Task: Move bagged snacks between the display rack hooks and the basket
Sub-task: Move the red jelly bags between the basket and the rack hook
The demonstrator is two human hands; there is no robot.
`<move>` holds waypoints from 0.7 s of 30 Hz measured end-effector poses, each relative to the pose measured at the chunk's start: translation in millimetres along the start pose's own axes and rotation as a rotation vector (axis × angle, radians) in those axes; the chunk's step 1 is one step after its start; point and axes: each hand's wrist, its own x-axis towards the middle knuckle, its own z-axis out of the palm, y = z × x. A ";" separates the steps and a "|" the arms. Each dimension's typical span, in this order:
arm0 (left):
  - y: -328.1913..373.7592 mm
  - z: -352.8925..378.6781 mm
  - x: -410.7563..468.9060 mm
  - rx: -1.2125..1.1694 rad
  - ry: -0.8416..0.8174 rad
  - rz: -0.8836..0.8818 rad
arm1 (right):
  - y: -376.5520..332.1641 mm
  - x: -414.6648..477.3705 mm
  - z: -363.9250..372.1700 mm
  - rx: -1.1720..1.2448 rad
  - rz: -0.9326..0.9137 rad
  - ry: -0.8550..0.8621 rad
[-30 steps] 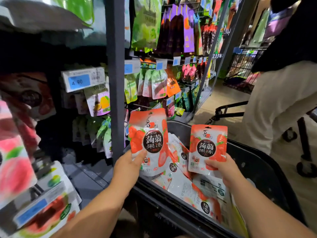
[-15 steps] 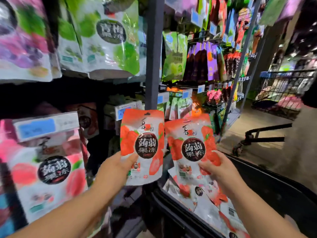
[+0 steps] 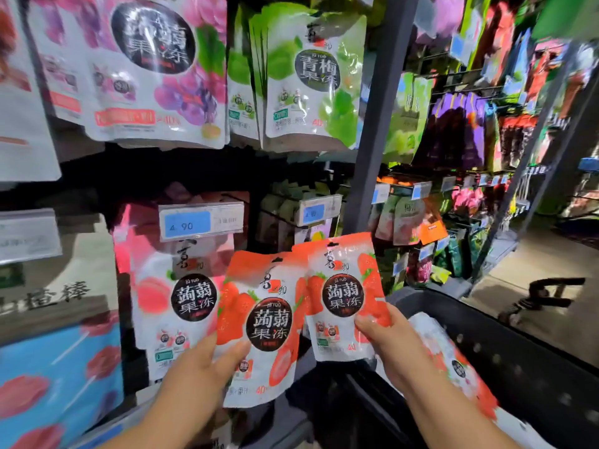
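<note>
Strawberry jelly snacks were held up before the display rack (image 3: pixel 377 131), one to each hand; the left hand (image 3: pixel 201 367) was closed on the lower edge of the nearer pouch (image 3: pixel 262 319), its thumb laid across the front, while the right hand (image 3: pixel 393 345) was pinched on the lower right corner of the second pouch (image 3: pixel 343 296); the two were kept upright with their inner edges overlapping, just below a blue price tag (image 3: pixel 201 220) and beside a peach-flavoured pouch (image 3: pixel 181 296) hung on the rack; neither had yet been threaded onto a hook, and the hook meant for them could not be made out; more pouches (image 3: pixel 453 361) of the same strawberry kind were seen lying in the dark basket (image 3: pixel 505 361) at lower right, beneath the right forearm; the job was judged to be partway done, with restocking from basket to rack apparently under way, this pair to be hung next and the rest to be lifted out afterwards.
</note>
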 end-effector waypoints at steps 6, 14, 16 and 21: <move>-11.3 -14.0 11.1 0.043 0.086 -0.028 | 13.5 16.0 35.6 0.133 0.029 -0.004; -14.0 -11.7 20.0 0.038 0.085 -0.034 | 15.4 33.4 57.1 0.202 0.066 -0.055; -13.5 -10.3 20.4 0.031 0.082 -0.042 | 15.6 36.3 61.2 0.205 0.074 -0.068; -10.7 -8.8 20.5 0.010 0.066 -0.052 | 16.9 43.8 66.5 0.194 0.096 -0.070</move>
